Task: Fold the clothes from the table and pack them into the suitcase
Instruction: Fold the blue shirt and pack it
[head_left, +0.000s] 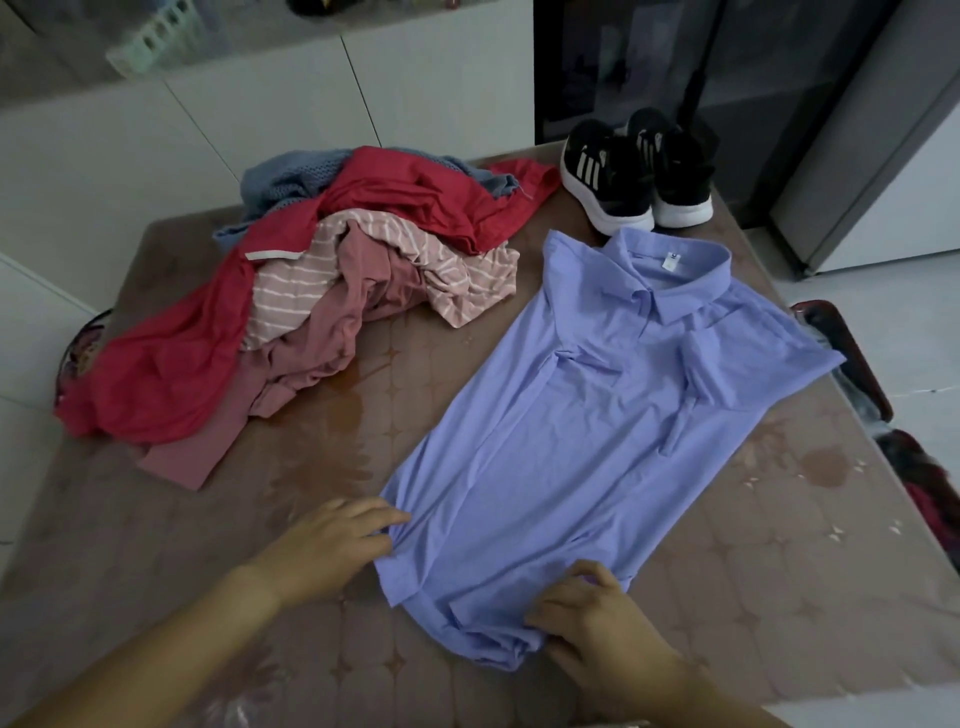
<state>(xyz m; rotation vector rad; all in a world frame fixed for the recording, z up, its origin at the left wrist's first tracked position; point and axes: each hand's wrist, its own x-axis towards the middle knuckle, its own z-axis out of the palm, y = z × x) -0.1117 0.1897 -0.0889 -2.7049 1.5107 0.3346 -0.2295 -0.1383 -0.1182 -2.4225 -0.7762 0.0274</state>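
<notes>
Near tabletop (779, 597) edge: lavender-blue collared shirt (571, 415), bunched hem pinched by left hand (332, 545) and right hand (587, 618) fingers; I fear a crooked fold.

Home interior, looks like a kitchen/dining area. Evidence: table (156, 519) with a brown patterned cover under clear plastic, white flat-front cabinets (260, 104) behind it, pale plastic basket (156, 41) up on their top, tall grey fridge-like appliance (883, 156) at right, dark glass-fronted unit (649, 62) beside it, light tiled floor (909, 322). Domestic clutter on the table: heap of loose clothes (311, 291), blue shirt (571, 415) laid flat, pair of black sneakers (634, 171).
</notes>
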